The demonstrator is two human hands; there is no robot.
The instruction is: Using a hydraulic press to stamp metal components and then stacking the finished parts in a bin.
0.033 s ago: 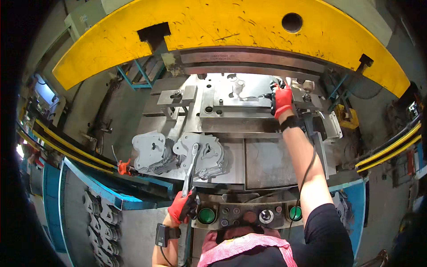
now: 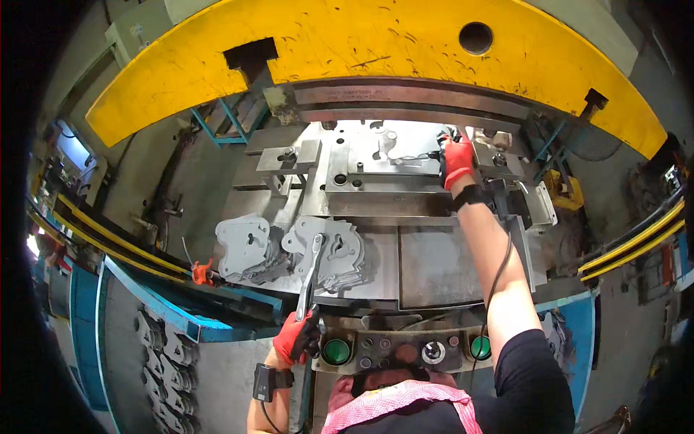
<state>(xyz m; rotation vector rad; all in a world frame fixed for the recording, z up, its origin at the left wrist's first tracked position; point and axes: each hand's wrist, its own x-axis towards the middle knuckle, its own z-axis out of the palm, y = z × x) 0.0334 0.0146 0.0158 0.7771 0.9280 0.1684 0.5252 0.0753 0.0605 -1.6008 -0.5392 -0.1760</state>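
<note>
My left hand [image 2: 293, 340], in a red and black glove, is closed around the handle of a long metal ratchet wrench [image 2: 309, 285]. The wrench's head lies over the right-hand stack of flat grey metal plates [image 2: 343, 249]. Stretched far forward, my gloved right hand [image 2: 455, 159] is at the right part of the bright steel die [image 2: 361, 147]. Its fingers are curled, and a thin dark piece sticks out to their left; what they grip is not clear. A small rounded metal part [image 2: 388, 145] sits on the die left of that hand.
A yellow press beam [image 2: 376, 43] spans the far side above the die. A second plate stack [image 2: 246, 246] lies at left. Nearest me is a control panel [image 2: 405, 350] with green buttons. More metal parts [image 2: 166, 369] rest in a blue-edged bin at lower left.
My right hand has shifted very slightly left over the die. My left hand and the ratchet wrench stay in place.
</note>
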